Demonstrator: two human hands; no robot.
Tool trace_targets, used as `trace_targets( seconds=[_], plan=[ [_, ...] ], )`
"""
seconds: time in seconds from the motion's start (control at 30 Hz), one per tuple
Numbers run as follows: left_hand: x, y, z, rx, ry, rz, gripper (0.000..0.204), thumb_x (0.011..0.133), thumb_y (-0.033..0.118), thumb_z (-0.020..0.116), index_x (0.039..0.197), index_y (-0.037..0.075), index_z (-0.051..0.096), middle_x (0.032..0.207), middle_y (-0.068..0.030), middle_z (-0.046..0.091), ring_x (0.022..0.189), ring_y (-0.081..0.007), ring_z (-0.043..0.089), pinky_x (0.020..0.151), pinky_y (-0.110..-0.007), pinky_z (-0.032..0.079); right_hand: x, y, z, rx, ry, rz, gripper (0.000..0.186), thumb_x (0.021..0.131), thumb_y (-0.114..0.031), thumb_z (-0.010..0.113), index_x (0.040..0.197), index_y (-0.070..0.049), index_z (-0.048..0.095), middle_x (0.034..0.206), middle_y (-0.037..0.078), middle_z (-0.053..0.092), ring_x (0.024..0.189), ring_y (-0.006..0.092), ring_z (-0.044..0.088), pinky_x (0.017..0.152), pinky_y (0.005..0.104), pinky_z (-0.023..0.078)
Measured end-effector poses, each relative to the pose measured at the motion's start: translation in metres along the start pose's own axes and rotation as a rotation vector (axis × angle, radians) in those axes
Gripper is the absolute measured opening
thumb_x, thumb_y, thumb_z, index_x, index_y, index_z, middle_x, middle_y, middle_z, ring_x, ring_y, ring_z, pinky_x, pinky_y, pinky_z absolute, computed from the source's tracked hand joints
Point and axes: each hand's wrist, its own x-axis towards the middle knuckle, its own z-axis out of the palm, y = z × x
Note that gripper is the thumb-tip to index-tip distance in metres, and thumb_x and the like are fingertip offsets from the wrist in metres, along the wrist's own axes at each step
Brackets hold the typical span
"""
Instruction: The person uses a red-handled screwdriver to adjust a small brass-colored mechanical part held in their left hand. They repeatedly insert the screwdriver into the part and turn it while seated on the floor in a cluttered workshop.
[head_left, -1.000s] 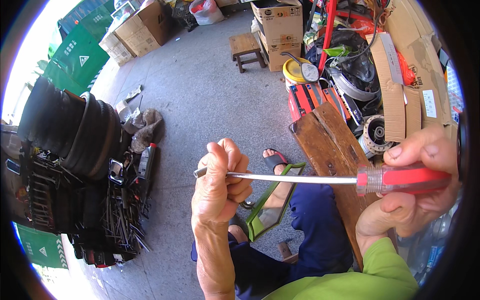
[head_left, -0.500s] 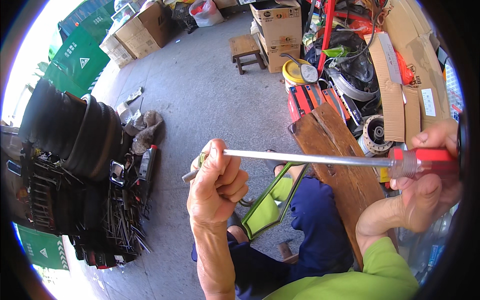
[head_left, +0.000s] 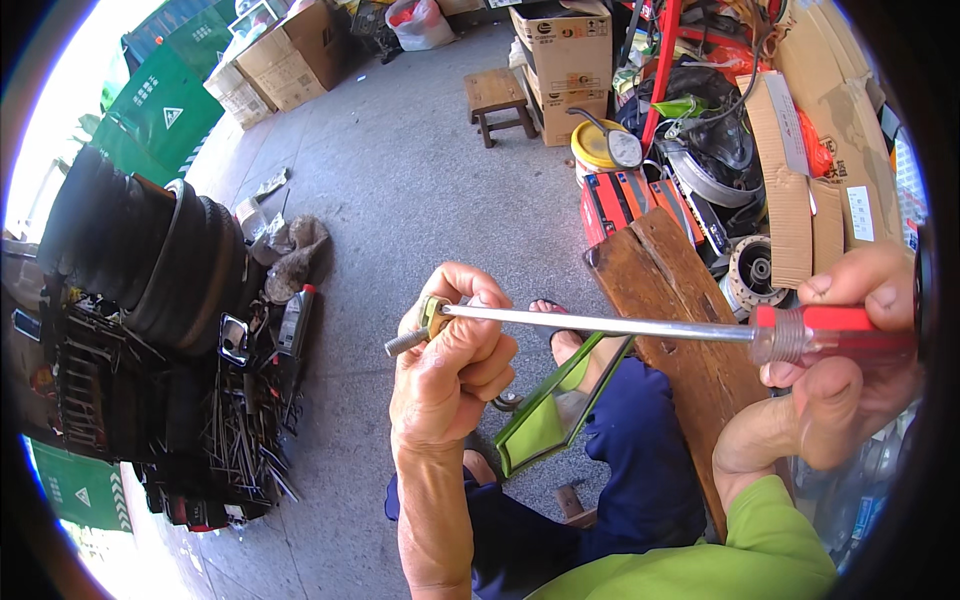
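Note:
My left hand [head_left: 455,365] is closed, pinching a small yellowish metal fitting [head_left: 434,316] with a grey threaded bolt [head_left: 406,342] sticking out to the left. My right hand [head_left: 850,350] grips the red handle of a screwdriver [head_left: 600,323], whose long shaft runs leftward. The screwdriver's tip meets the fitting beside my left thumb. Below my left hand, over my legs, is a green-rimmed mirror [head_left: 545,435] reflecting bright green. A dark curved piece [head_left: 507,400] shows at the mirror's left; whether it joins what my left hand holds is hidden.
A wooden bench [head_left: 690,320] stands on my right, with red boxes [head_left: 620,205], a yellow-lidded bucket [head_left: 595,148] and a hub [head_left: 755,270] around it. Black tyres [head_left: 150,260] and heaped tools [head_left: 250,430] are at left. Farther off are a stool [head_left: 495,92] and cartons [head_left: 565,70].
My left hand has turned and shifted slightly right, bringing the yellowish fitting and the bolt's thread into view. The screwdriver's handle has moved a little left and down. The mirror has shifted right.

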Motion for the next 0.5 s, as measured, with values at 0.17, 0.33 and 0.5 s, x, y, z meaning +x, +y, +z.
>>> trace_targets(
  seconds=[0.17,0.33,0.5],
  plan=[
    [0.001,-0.001,-0.002,0.033,-0.023,0.014,0.019,0.085,0.014,0.06,0.09,0.004,0.045,0.056,0.0052,0.029,0.042,-0.0012,0.021,0.036,-0.019,0.013,-0.002,0.002,-0.002,-0.035,-0.024,0.002,0.051,0.084,-0.03,0.064,0.113,-0.001,0.035,0.095,0.018,0.048,0.052,0.0092,0.049,0.048,0.0212,0.047],
    [0.0,-0.002,-0.001,0.108,0.024,0.032,0.02,0.085,0.015,0.06,0.09,0.004,0.044,0.054,0.0051,0.026,0.042,-0.0016,0.02,0.035,-0.019,0.012,-0.003,-0.002,0.011,-0.052,0.1,0.103,0.049,0.083,-0.028,0.065,0.114,-0.001,0.038,0.093,0.017,0.05,0.053,0.0097,0.05,0.051,0.0218,0.048],
    [0.001,-0.003,0.002,0.192,0.082,0.058,0.021,0.085,0.016,0.061,0.089,0.003,0.046,0.054,0.0048,0.028,0.042,-0.0016,0.02,0.035,-0.02,0.012,0.0,-0.002,0.015,-0.117,0.147,0.112,0.051,0.08,-0.029,0.068,0.113,-0.002,0.041,0.091,0.015,0.051,0.055,0.0105,0.052,0.053,0.0213,0.048]
  ],
)
